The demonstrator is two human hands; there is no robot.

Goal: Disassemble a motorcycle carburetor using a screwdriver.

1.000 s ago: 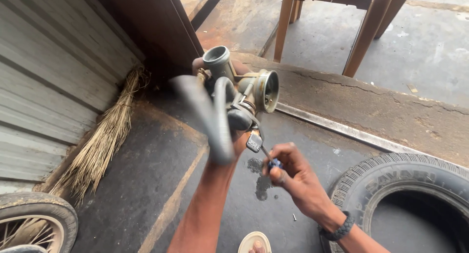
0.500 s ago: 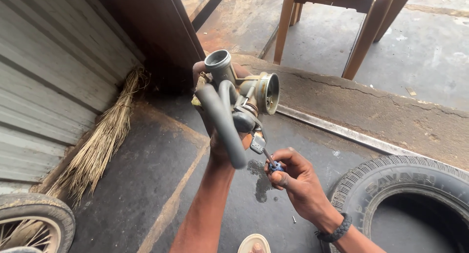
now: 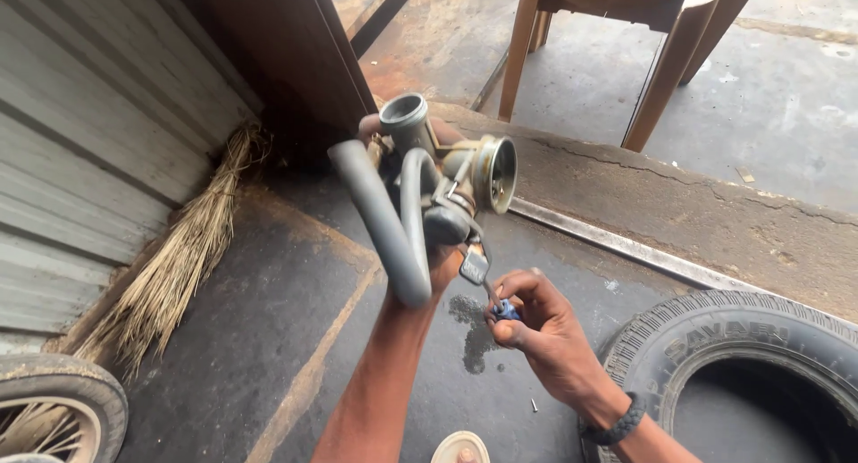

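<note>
My left hand (image 3: 442,265) grips a grey metal carburettor (image 3: 447,172) and holds it up at mid-frame; most of the hand is hidden behind the part. Two round openings show on the carburettor, one on top and one facing right. A thick grey rubber hose (image 3: 384,231) loops from it down over my left wrist. My right hand (image 3: 541,324) sits just below and to the right, pinching a small screwdriver with a blue handle (image 3: 505,311). Its thin shaft points up towards the carburettor's underside, beside a small dangling metal tag (image 3: 474,266).
A car tyre (image 3: 733,356) lies at the lower right. A straw broom (image 3: 179,266) leans by a corrugated shutter (image 3: 80,141) on the left. Another wheel (image 3: 54,409) is at the bottom left. Brown chair legs (image 3: 666,65) stand on the raised concrete step (image 3: 715,213). A wet spot (image 3: 474,324) marks the floor.
The hose swung down from the blurred left side and now hangs over my left wrist. The carburettor and my right hand with the screwdriver stayed almost in place.
</note>
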